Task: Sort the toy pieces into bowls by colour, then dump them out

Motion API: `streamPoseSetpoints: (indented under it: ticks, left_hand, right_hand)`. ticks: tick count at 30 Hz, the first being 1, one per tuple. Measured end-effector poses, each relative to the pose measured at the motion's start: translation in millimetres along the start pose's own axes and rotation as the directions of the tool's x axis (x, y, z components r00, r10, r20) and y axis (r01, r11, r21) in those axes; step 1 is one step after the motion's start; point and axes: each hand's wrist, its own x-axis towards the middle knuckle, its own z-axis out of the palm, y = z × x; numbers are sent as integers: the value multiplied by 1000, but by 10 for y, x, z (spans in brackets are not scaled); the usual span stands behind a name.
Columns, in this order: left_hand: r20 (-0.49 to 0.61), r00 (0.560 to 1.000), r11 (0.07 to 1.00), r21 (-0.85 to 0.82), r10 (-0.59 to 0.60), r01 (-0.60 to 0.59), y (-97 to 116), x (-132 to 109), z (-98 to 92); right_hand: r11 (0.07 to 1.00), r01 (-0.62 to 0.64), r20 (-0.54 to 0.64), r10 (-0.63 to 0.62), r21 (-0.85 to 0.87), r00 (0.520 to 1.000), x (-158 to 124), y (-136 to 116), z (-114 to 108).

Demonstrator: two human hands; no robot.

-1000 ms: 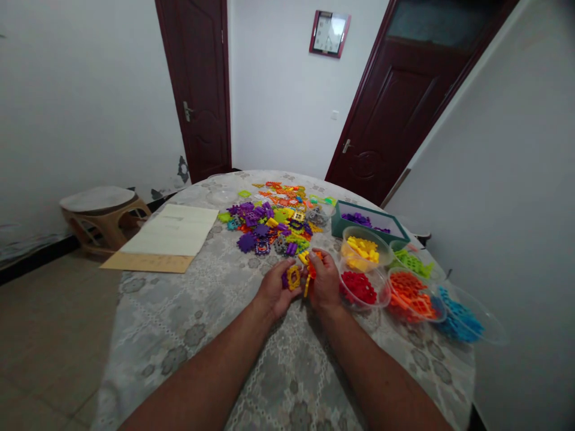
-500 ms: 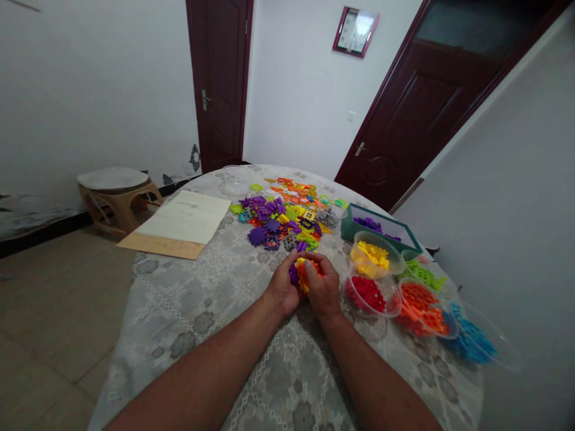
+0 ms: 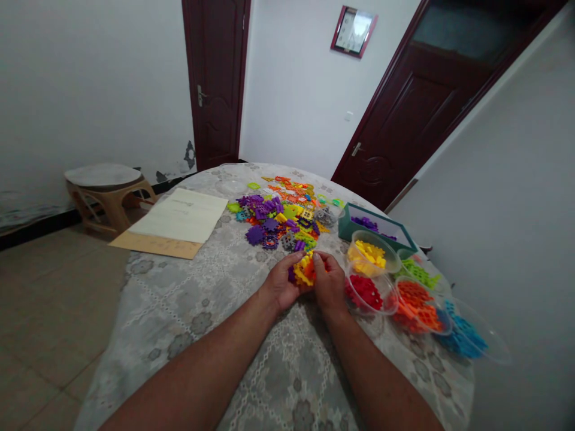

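Note:
Over the middle of the table, both my hands are closed on a small cluster of plastic building pieces [image 3: 304,272], yellow, orange and purple. My left hand [image 3: 282,282] grips its left side, where some purple shows. On the right, my right hand [image 3: 330,281] pinches the orange part with thumb and fingers. The fingers hide part of the cluster, so I cannot tell how its pieces join. Just beyond my hands spreads a heap of mixed building pieces [image 3: 269,209] in purple, yellow, green, grey and orange.
At the right stand clear bowls of yellow pieces [image 3: 368,256], red pieces [image 3: 365,292], orange pieces [image 3: 415,304], green pieces [image 3: 418,272] and blue pieces [image 3: 462,332]. A green box [image 3: 345,222] holds purple pieces. Paper [image 3: 182,212] lies left on the patterned tablecloth [image 3: 197,299]; a stool [image 3: 105,179] stands beyond.
My right hand has shifted slightly right and its grip has changed, so more of the cluster's yellow face shows. My left hand still holds it. The view has turned a little.

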Motion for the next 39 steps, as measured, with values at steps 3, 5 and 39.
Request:
streamPoseSetpoints:
  ticks: [3, 5, 39]
  left_hand:
    - [15, 998, 994, 98, 54, -55, -5, -4, -24]
    - [28, 997, 986, 150, 66, -69, -10, -3, -35]
    - [0, 980, 947, 257, 198, -191, 519, -23, 397]
  right_hand:
    - [997, -46, 14, 45, 69, 999, 21, 40, 21]
    - [993, -61, 35, 58, 101, 998, 19, 41, 37]
    - [997, -61, 130, 55, 45, 990, 38, -448, -130]
